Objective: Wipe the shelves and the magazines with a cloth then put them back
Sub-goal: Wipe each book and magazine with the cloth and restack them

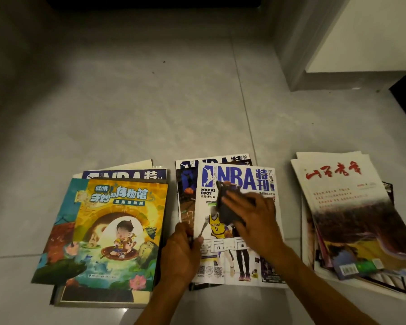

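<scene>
The pale grey tiled floor [150, 102] is lying open beyond three magazine stacks. The white NBA basketball magazine [237, 231] is topping the middle stack, narrow floor strips separating it from the colourful cartoon children's book [108, 231] and the white red-lettered magazine [352, 207]. The right hand [253, 221] is pressing a dark crumpled cloth [227, 207] flat-fingered onto the cover. The left hand [181, 254] is pinching its left edge.

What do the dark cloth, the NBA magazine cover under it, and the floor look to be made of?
Dark cloth: soft fabric, matte, crumpled under the right hand; fibre unclear.
NBA magazine: coated paper, slightly glossy, its thin cover lifting at the edge held by the left hand.
Floor: large grey tiles, probably ceramic or stone, with visible joints and soft sheen.
</scene>
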`<state>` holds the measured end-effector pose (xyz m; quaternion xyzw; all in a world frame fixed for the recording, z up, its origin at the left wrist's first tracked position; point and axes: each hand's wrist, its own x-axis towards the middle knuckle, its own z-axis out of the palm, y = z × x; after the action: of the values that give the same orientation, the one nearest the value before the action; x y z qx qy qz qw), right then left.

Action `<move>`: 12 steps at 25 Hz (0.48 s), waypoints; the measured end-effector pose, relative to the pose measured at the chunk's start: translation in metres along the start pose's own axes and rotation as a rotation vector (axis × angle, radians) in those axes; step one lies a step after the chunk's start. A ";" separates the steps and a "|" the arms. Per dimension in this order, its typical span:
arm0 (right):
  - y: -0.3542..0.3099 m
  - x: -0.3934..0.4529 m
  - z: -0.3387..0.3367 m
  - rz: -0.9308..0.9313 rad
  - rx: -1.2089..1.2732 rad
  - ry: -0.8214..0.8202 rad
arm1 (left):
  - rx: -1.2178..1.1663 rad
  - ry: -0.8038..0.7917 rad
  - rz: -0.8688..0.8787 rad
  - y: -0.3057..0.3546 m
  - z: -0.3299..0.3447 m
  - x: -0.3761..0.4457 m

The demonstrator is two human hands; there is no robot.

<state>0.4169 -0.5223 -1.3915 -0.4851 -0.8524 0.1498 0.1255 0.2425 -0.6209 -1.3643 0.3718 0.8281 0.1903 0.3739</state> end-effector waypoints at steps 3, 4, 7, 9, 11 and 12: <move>-0.004 0.028 -0.001 -0.153 -0.008 -0.068 | -0.009 0.015 -0.013 0.001 0.001 0.002; -0.007 0.052 -0.003 -0.113 -0.003 -0.095 | -0.003 0.020 -0.013 0.004 0.001 0.003; -0.026 0.108 -0.003 -0.027 0.010 -0.134 | -0.010 0.022 -0.040 0.008 0.001 0.002; -0.047 0.101 0.002 -0.064 0.015 -0.165 | -0.009 0.014 -0.045 0.009 0.000 0.001; -0.062 0.054 0.010 -0.201 0.029 -0.172 | -0.039 0.017 -0.031 0.008 -0.003 0.001; -0.063 0.026 0.010 -0.271 0.043 -0.168 | -0.055 0.020 -0.016 0.008 -0.003 0.002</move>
<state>0.3504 -0.5318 -1.3750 -0.3484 -0.9142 0.1896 0.0830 0.2436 -0.6143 -1.3581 0.3527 0.8294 0.2136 0.3770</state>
